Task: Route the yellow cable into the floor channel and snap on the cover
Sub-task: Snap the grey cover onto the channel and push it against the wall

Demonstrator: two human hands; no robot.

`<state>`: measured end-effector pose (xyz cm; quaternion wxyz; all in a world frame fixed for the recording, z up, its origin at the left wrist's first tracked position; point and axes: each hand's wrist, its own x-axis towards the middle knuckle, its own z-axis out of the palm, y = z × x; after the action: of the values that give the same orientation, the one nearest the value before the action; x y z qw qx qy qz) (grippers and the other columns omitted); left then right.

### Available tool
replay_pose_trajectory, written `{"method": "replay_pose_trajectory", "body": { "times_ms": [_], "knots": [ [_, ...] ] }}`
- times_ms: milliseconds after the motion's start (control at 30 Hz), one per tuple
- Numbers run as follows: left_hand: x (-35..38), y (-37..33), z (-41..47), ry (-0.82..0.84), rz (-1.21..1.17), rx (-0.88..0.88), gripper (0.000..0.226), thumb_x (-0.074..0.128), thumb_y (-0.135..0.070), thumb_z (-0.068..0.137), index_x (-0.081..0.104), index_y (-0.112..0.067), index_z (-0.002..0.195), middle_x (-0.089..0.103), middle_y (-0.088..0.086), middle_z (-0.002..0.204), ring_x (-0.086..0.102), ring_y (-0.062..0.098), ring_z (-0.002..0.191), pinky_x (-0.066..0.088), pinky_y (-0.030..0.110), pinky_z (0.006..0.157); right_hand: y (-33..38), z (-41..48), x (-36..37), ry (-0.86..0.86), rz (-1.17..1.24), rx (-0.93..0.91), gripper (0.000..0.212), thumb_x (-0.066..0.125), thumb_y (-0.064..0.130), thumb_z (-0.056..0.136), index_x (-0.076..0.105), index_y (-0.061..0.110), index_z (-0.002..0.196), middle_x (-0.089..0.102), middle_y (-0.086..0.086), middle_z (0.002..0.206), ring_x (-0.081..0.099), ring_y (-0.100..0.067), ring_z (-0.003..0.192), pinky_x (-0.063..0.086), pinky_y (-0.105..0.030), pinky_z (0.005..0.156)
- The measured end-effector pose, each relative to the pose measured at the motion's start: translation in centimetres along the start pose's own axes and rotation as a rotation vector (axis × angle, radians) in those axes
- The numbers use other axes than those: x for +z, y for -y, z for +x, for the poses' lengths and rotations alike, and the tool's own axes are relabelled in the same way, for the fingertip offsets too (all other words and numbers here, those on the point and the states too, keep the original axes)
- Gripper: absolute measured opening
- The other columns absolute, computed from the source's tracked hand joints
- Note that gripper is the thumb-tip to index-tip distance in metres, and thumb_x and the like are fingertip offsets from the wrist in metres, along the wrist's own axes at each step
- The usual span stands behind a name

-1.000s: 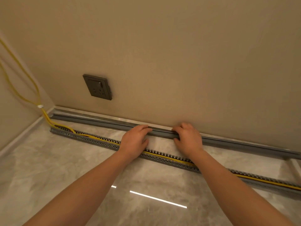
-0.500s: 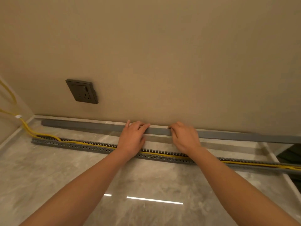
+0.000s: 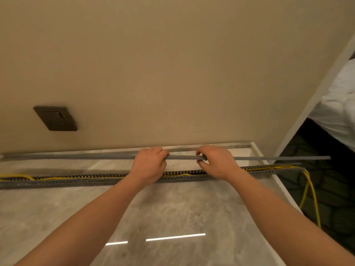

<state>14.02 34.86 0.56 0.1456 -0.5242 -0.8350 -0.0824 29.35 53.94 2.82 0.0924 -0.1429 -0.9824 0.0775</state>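
Note:
A long grey cover strip (image 3: 76, 156) runs left to right just above the floor near the wall. My left hand (image 3: 148, 164) and my right hand (image 3: 215, 162) both grip it near its middle, a short gap between them. Its right end sticks out past the floor edge. In front of it lies the grey slotted floor channel (image 3: 76, 180), with the yellow cable (image 3: 48, 177) lying along it. Past the channel's right end the cable hangs down over the dark carpet.
A dark wall socket (image 3: 55, 118) sits low on the beige wall at left. The glossy marble floor (image 3: 172, 208) ends at a white edge on the right, with dark patterned carpet (image 3: 330, 189) beyond. White bedding (image 3: 338, 104) shows at the right.
The cover strip has come up off the floor by the wall and sits in both hands. My view has swung to the right, so the channel's right end and the carpet now show.

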Motion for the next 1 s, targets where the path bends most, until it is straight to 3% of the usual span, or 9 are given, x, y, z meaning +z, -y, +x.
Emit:
{"method": "replay_pose_trajectory", "body": {
  "times_ms": [67, 167, 367, 467, 667, 933, 1000],
  "knots": [
    [0.3, 0.3, -0.8, 0.045, -0.024, -0.063, 0.038, 0.035, -0.029, 0.081, 0.067, -0.022, 0.101, 0.069, -0.002, 0.095, 0.066, 0.025, 0.087, 0.048, 0.034, 0.073, -1.5, -0.9, -0.1, 0.009, -0.003, 0.039, 0.027, 0.054, 0.037, 0.093, 0.061, 0.025, 0.115, 0.068, 0.005, 0.102, 0.062, -0.02, 0.094, 0.045, -0.031, 0.072],
    [0.7, 0.7, -1.9, 0.155, -0.036, -0.211, 0.026, 0.043, -0.026, 0.089, 0.062, -0.022, 0.105, 0.065, -0.001, 0.102, 0.06, 0.022, 0.096, 0.044, 0.036, 0.083, -3.4, -2.4, 0.0, 0.043, -0.036, 0.072, 0.021, 0.05, 0.031, 0.096, 0.064, 0.025, 0.11, 0.069, 0.004, 0.1, 0.063, -0.022, 0.094, 0.046, -0.034, 0.075],
    [1.8, -1.4, -2.2, 0.227, -0.024, -0.351, 0.023, 0.043, -0.032, 0.091, 0.059, -0.021, 0.105, 0.059, 0.0, 0.104, 0.053, 0.021, 0.097, 0.041, 0.037, 0.086, -4.3, -3.5, 1.3, 0.164, 0.098, 0.151, 0.028, 0.051, 0.028, 0.096, 0.064, 0.029, 0.121, 0.062, 0.001, 0.113, 0.052, -0.022, 0.112, 0.039, -0.039, 0.095],
    [1.8, -4.4, -0.9, 0.2, -0.094, -0.282, 0.026, 0.046, -0.033, 0.089, 0.059, -0.022, 0.108, 0.06, 0.0, 0.106, 0.054, 0.021, 0.098, 0.042, 0.035, 0.087, -3.8, -3.5, 1.8, 0.145, 0.197, 0.178, 0.028, 0.052, 0.027, 0.097, 0.066, 0.027, 0.122, 0.06, -0.005, 0.116, 0.049, -0.026, 0.115, 0.04, -0.039, 0.097],
    [2.0, -10.7, 1.4, 0.203, -0.139, -0.12, 0.027, 0.046, -0.035, 0.096, 0.057, -0.025, 0.118, 0.061, -0.004, 0.116, 0.055, 0.019, 0.104, 0.04, 0.032, 0.092, -4.8, -4.5, 1.1, 0.178, 0.127, 0.119, 0.032, 0.051, 0.018, 0.094, 0.066, 0.028, 0.121, 0.06, -0.004, 0.119, 0.05, -0.026, 0.115, 0.043, -0.04, 0.096],
    [2.8, -16.2, 4.3, 0.244, -0.174, -0.003, 0.052, 0.058, -0.051, 0.084, 0.05, -0.028, 0.13, 0.055, -0.006, 0.122, 0.053, 0.016, 0.113, 0.045, 0.031, 0.089, -10.4, -8.0, -2.0, 0.155, 0.126, 0.141, 0.038, 0.065, 0.046, 0.079, 0.066, 0.029, 0.113, 0.063, 0.002, 0.106, 0.053, -0.018, 0.104, 0.045, -0.037, 0.088],
    [3.0, -18.0, 5.2, 0.245, -0.182, 0.026, 0.051, 0.062, -0.048, 0.083, 0.05, -0.029, 0.129, 0.053, -0.006, 0.122, 0.052, 0.017, 0.114, 0.046, 0.031, 0.086, -11.9, -8.8, -2.5, 0.171, 0.078, 0.127, 0.037, 0.068, 0.045, 0.074, 0.063, 0.028, 0.106, 0.062, 0.002, 0.102, 0.053, -0.018, 0.098, 0.045, -0.036, 0.084]
  ]
}}
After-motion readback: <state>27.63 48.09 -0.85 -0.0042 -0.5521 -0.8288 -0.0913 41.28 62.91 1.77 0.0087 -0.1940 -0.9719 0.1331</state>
